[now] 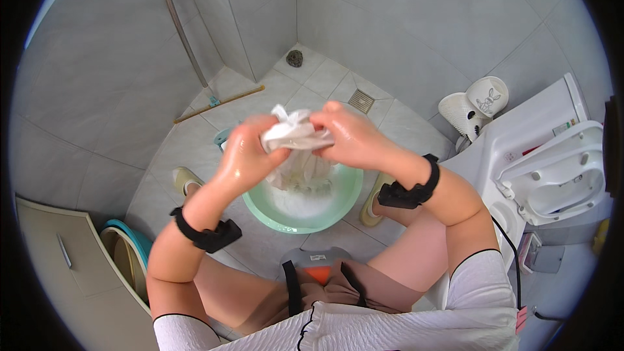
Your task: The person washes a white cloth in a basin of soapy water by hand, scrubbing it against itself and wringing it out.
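Observation:
A wet white cloth (298,136) is bunched between my two hands, held up over a basin. My left hand (248,151) grips its left side, with the thumb pressed along the lower edge. On the opposite side my right hand (348,134) pinches the bunched fabric, its fingers curled inward. Part of the cloth hangs down towards the light green plastic basin (287,228), which stands on the floor between my feet. White suds (307,200) cover the water inside it. Both hands look wet. The far part of the basin is hidden behind my hands and the cloth.
A floor squeegee (219,104) leans in the left corner. A floor drain (360,101) lies beyond the basin. White fixtures with an open toilet lid (560,180) stand at right. Stacked basins (124,253) sit beside a cabinet (63,263). A grey stool (317,256) is beneath me.

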Tool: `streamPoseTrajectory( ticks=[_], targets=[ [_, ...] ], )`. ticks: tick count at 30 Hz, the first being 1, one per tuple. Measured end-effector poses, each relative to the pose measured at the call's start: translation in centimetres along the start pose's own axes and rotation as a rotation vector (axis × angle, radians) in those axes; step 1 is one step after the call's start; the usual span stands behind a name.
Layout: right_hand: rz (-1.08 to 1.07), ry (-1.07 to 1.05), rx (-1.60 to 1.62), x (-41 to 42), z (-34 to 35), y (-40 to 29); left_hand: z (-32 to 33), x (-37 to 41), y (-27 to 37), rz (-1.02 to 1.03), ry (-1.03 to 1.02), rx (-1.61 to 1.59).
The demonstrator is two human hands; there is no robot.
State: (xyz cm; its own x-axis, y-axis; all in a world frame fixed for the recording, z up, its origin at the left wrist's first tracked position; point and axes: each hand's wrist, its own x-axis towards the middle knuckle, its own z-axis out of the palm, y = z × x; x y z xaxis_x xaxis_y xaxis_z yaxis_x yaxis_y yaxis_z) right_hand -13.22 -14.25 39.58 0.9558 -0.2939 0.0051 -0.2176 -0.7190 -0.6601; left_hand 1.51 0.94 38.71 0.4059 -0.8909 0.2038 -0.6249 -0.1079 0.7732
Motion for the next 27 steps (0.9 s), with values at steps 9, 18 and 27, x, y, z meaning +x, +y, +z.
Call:
streamPoseTrajectory(
  ticks=[9, 18, 27],
  targets=[
    [-0.313, 0.435, 0.132, -1.6, -6.7, -6.7, -6.7, 0.8, 10.3, 0.061, 0.140, -0.249],
    [0.310, -0.024, -0.054, 2.9, 15.7, 10.2, 9.9, -2.9, -15.4, -0.276, 0.030, 0.116],
    [0.399, 0.120, -0.343, 1.0, 33.6, 22.9, 25.0, -7.6, -25.7, -0.438, -0.103, 0.585]
  ],
)
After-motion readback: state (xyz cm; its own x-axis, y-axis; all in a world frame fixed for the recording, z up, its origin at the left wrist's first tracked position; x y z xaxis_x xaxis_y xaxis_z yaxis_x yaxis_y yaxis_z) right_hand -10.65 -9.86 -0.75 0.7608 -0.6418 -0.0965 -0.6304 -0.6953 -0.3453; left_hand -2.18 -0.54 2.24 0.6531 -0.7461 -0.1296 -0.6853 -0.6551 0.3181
